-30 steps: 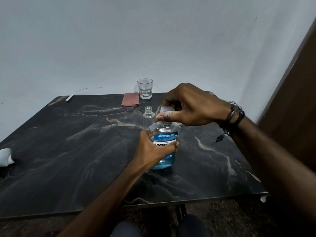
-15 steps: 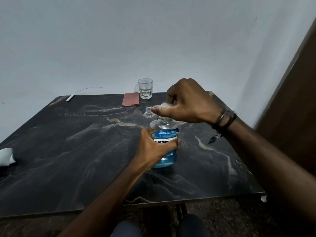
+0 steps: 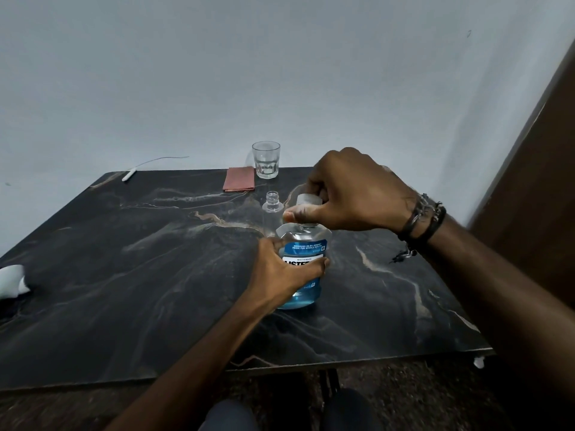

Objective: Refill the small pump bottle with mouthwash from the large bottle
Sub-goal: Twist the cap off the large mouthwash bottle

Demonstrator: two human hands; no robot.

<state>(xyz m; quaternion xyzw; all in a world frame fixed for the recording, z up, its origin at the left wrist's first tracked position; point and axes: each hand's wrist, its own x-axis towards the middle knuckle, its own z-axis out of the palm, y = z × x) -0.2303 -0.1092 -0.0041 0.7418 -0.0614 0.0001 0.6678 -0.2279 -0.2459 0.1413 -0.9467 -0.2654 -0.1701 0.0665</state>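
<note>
So this looks like the uncapping step, nothing's been poured yet as far as I can tell. Nearest the front edge of the table [image 3: 155, 306], the left hand [image 3: 280, 272] is wrapped around the body of the large bottle [image 3: 303, 293], thumb across the label, pinning it upright on the marble-look top, a bit right of the middle. Blue mouthwash sits in the lower half or so. Right above it the right hand [image 3: 351, 194] has its fingers curled around the white cap [image 3: 308, 199], thumb pressed along the front of it; can't tell if the cap's already off the threads or only loosened. Just behind, touching neither hand, the small bottle [image 3: 273, 202] stands clear, looks empty, neck open, no pump on it. I don't see the pump anywhere. Further back by the far edge there's a folded reddish cloth [image 3: 239, 179] and an empty glass [image 3: 266, 160] beside it. Next move, I'd guess: get the cap off, park it somewhere, then tip the big one slowly, because that little neck is a narrow target and spills look easy.
</note>
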